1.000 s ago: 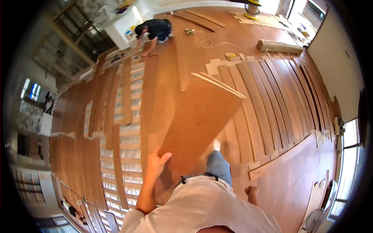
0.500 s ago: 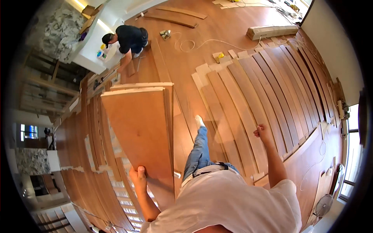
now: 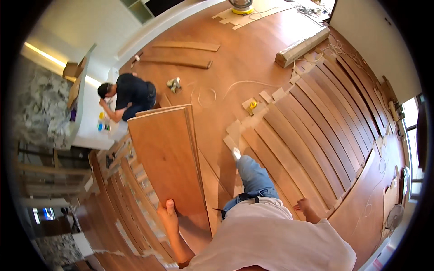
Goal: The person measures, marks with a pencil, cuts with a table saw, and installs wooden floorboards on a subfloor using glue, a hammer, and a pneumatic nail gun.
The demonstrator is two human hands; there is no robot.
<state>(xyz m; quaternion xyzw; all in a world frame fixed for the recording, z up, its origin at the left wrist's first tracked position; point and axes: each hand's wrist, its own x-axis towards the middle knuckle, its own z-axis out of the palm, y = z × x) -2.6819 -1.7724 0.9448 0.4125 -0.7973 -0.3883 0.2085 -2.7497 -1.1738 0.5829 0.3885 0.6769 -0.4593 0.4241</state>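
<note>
My left hand (image 3: 169,217) grips a small stack of wooden floorboards (image 3: 165,158) by its near part, thumb on the upper face. The boards are reddish brown and tilt up in front of my left side, their far ends raised off the floor. At least two boards overlap, with pale edges showing; the fingers underneath are hidden. On my other side my right hand (image 3: 304,205) hangs loosely, fingers a little apart and nothing in them. Below it lie long floorboards (image 3: 312,131) spread out in rows. My foot (image 3: 236,154) is beside their left ends.
A co-worker (image 3: 131,92) in dark clothes crouches at the far left, near a white tub (image 3: 104,127). A yellow tape measure (image 3: 252,105) rests near the rows. Farther off are a long carton (image 3: 303,47), a loose cord (image 3: 253,83), two long boards (image 3: 181,62) and a power tool (image 3: 173,84).
I have stepped forward, and the view has turned toward the right. The boards stay in my left hand. My right arm has swung back, its fingers looser. The co-worker's arm is drawn in toward the head.
</note>
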